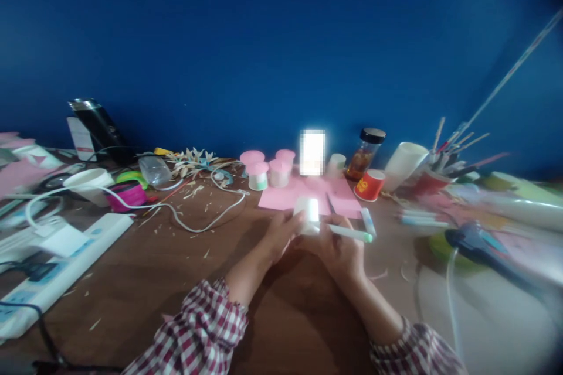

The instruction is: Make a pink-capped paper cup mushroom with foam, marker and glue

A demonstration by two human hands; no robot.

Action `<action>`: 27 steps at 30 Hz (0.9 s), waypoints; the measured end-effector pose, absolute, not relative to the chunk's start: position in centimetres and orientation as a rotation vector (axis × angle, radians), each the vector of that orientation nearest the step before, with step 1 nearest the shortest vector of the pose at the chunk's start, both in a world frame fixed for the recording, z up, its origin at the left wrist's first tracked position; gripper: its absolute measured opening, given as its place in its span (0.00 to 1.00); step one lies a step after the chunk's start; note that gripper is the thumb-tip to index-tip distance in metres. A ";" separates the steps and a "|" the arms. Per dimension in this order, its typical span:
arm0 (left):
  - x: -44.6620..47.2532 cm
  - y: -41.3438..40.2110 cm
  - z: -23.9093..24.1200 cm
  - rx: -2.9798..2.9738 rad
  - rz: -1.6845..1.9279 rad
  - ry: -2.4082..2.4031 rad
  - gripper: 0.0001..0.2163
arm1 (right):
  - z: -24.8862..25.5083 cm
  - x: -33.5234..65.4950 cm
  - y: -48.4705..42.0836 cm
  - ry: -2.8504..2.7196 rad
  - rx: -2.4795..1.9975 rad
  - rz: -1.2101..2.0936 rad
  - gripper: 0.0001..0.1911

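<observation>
Across the middle of the table (197, 316), in the head view, the left hand (281, 237) has its fingers closed on a small white cup (302, 208) just over the near edge of a pink sheet (277, 200). The right hand (345, 252) grips a white marker (352, 232) whose green end points right; whether its other end touches the cup cannot be told.

A red paper cup (370, 184) past the sheet's right side bears yellow print, too blurred to read. Behind it a dark-lidded jar (364, 157) leans against the blue wall (264, 41). Cups with pink tops (269, 167) stand by the sheet's left corner. Far left, a white card (81, 139) with a red band, its lettering illegible, stands beside a black flask (102, 129). Nearer lies a white power strip (108, 234) with blue socket faces.
</observation>
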State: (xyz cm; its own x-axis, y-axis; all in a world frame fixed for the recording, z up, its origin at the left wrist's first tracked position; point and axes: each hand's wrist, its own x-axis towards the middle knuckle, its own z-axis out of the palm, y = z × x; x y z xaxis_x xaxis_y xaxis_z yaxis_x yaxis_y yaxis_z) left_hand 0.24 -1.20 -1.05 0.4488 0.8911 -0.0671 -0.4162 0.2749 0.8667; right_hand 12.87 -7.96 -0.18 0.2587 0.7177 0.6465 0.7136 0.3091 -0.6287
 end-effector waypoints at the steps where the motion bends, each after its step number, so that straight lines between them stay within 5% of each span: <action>1: 0.2 -1.2 -1.0 0.908 0.955 0.619 0.14 | -0.2 12.9 -7.9 -1.451 -1.398 0.007 0.06; 27: 0.1 -1.3 -0.6 0.954 0.938 0.644 0.16 | -0.2 12.9 -7.8 -1.453 -1.409 -0.023 0.05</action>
